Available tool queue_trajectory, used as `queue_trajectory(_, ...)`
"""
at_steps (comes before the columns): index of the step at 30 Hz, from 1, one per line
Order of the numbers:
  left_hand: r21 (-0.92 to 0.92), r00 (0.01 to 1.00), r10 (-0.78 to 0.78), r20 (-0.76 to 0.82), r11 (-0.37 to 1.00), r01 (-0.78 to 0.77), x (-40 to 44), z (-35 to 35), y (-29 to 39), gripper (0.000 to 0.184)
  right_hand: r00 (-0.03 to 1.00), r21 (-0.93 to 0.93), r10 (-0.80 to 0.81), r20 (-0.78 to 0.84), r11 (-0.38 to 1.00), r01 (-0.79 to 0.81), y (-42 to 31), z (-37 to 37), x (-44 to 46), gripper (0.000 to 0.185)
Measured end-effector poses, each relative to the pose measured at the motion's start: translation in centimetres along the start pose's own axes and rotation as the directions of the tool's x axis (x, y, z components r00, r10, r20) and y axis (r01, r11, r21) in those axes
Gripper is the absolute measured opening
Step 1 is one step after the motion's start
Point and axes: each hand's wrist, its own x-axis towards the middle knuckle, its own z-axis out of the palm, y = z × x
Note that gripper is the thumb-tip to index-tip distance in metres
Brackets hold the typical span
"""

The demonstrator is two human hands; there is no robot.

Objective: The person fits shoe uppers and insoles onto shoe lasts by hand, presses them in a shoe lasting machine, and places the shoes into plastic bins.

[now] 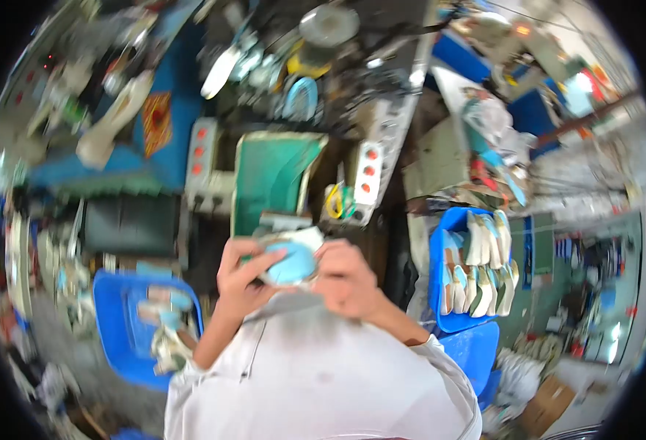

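Close in front of my chest, both hands hold a light-blue and white shoe part [292,264], blurred, with its rounded blue face toward me. My left hand [243,277] grips its left side, thumb and fingers bent around the edge. The right side is pinched in my right hand [346,279], whose fingertips are partly hidden. Just beyond the hands lies a green board or tray [270,176] with a pale rim. A small grey block [285,220] shows at its near end. Yellow-handled scissors [333,202] rest to the right of the green surface.
On the left stands a blue tub [121,323] with shoe pieces. At right, a blue crate [438,271] holds several white shoes [484,242]. Panels with red buttons [202,150] [367,172] flank the green surface. A blue oval piece [301,99] lies farther back among tools.
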Motion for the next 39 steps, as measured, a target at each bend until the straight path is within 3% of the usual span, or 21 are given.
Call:
queue_trajectory(2, -0.041, 1.0, -0.016, -0.001, 0.999, 0.016, 0.0, -0.1, 0.2, 0.066, 0.975, 0.048, 0.198, 0.104, 0.978, -0.204, -0.7, -1.2, 0.8, 0.034)
queue_trajectory(5, -0.073, 0.999, -0.037, -0.036, 0.997, 0.035, -0.5, 0.6, 0.7, 0.06, 0.952, 0.036, 0.295, 0.086, 0.954, -0.298, -1.7, -1.1, 1.6, 0.04)
queue_trajectory(7, -0.144, 0.996, -0.061, -0.07, 0.988, 0.051, -0.7, 1.0, 0.7, 0.058, 0.949, -0.052, 0.295, 0.106, 0.955, -0.291, -1.8, -1.7, 1.7, 0.042)
queue_trajectory(9, -0.224, 0.991, -0.097, -0.089, 0.972, 0.075, -1.1, 1.4, 0.8, 0.057, 0.978, -0.053, 0.18, 0.109, 0.983, -0.175, -1.5, -1.7, 1.3, 0.043)
queue_trajectory(14, -0.196, 0.998, -0.016, -0.062, 0.981, 0.004, -1.9, 1.4, 0.4, 0.058, 0.994, -0.037, 0.024, 0.108, 0.999, -0.02, -1.3, -1.6, 0.1, 0.043)
queue_trajectory(18, -0.314, 0.995, -0.037, -0.089, 0.949, 0.007, -0.9, 1.2, 1.6, 0.055, 0.987, -0.011, 0.145, 0.071, 0.989, -0.145, -1.8, -1.7, 0.3, 0.042)
queue_trajectory(20, -0.24, 0.997, 0.01, -0.075, 0.97, -0.028, -0.6, 0.5, 1.9, 0.049, 0.971, -0.029, 0.239, -0.019, 0.971, -0.239, -2.0, -1.1, 0.8, 0.041)
queue_trajectory(26, -0.099, 0.991, 0.078, -0.108, 0.991, -0.089, -0.6, 0.7, 2.3, 0.04, 0.926, -0.117, 0.377, 0.003, 0.92, -0.374, -2.9, -1.6, 1.9, 0.043)
queue_trajectory(29, -0.051, 0.991, 0.1, -0.087, 0.993, -0.105, -0.8, 0.7, 2.7, 0.039, 0.938, -0.145, 0.339, 0.078, 0.934, -0.326, -2.7, -2.1, 1.7, 0.045)
queue_trajectory(35, -0.034, 0.99, 0.135, -0.038, 0.99, -0.137, -1.0, 0.2, 2.6, 0.04, 0.995, -0.108, 0.078, 0.062, 0.992, -0.071, -1.0, -1.2, 0.3, 0.046)
queue_trajectory(38, -0.159, 0.993, 0.064, -0.1, 0.984, -0.079, -1.9, 0.3, 1.9, 0.041, 0.94, 0.165, 0.337, 0.055, 0.925, -0.342, -1.0, -1.6, -1.1, 0.051)
queue_trajectory(39, -0.22, 0.992, 0.025, -0.122, 0.974, -0.051, -2.2, 0.3, 1.8, 0.042, 0.941, 0.102, 0.327, 0.084, 0.937, -0.334, -1.3, -1.9, -0.2, 0.056)
